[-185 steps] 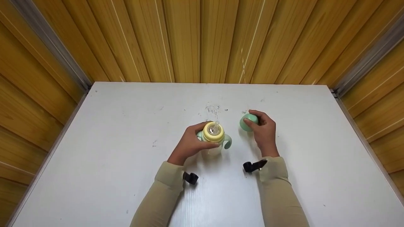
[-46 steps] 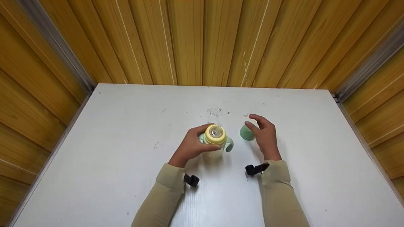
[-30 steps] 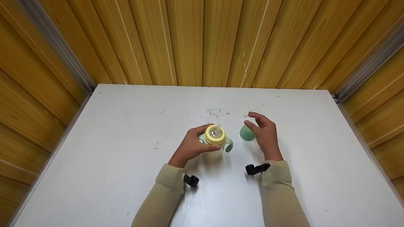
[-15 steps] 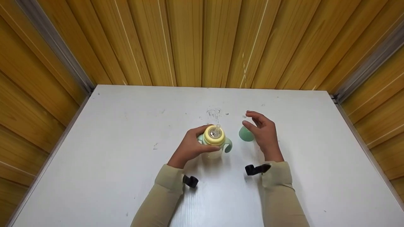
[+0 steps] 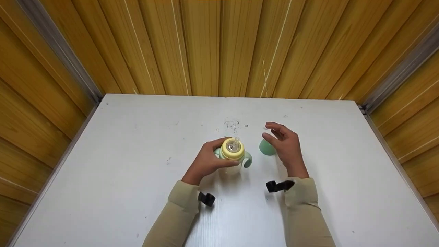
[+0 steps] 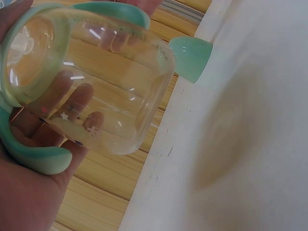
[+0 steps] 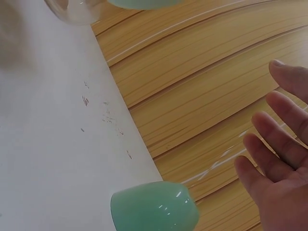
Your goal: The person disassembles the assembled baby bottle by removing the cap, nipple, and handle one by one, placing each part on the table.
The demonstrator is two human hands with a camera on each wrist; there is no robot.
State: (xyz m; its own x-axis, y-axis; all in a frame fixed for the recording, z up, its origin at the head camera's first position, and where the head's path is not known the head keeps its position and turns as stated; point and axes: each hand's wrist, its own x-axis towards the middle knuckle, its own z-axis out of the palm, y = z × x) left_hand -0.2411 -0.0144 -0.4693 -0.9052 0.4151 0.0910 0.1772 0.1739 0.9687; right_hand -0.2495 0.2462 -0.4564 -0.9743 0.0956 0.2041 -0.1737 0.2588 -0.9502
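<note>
My left hand (image 5: 209,159) grips a baby bottle (image 5: 233,154) round its neck, the thumb on the near side. The bottle has a clear body (image 6: 115,82), a yellow collar, a clear teat on top and two mint-green handles (image 6: 38,154). In the left wrist view its base hangs above the white surface. A mint-green domed cap (image 7: 154,208) stands on the table, rim down, to the right of the bottle. Above and beside the cap is my right hand (image 5: 285,144), holding nothing, its fingers relaxed and apart from the cap.
The white table (image 5: 120,178) has dark scuff marks behind the bottle. Yellow wood-look panels (image 5: 202,44) rise at the back and both sides. A small black camera mount sits on each wrist, over beige sleeves (image 5: 305,212).
Six seconds ago my right hand held the green cap; now the cap stands on the table, released. The right hand has since shifted slightly left. The left hand keeps its grip on the bottle.
</note>
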